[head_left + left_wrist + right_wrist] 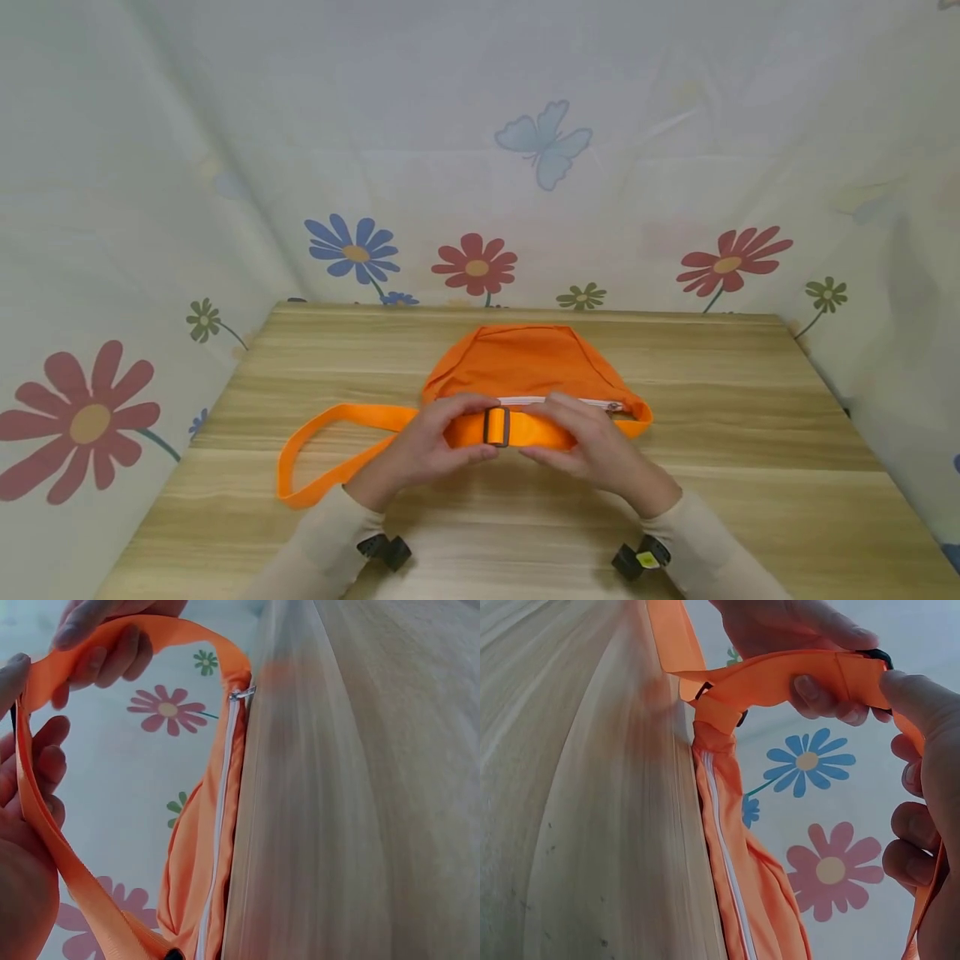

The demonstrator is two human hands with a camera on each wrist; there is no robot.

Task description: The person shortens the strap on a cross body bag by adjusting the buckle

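Observation:
An orange waist bag (532, 362) lies on the table with its white zipper (555, 402) along the near side. Its orange strap (536, 431) is raised in front of the bag between both hands. My left hand (431, 442) pinches the strap just left of a black slide buckle (496, 427), thumb below and fingers above. On the other side my right hand (600, 446) grips the strap between thumb and fingers. In the right wrist view, the thumb lies right at the buckle (881, 660). The zipper pull (244, 693) hangs at the bag's end.
A loose loop of strap (288, 467) lies on the wooden table (750, 400) to the left. White cloth with printed flowers (474, 265) stands behind and beside the table. Each wrist wears a small black camera (386, 550).

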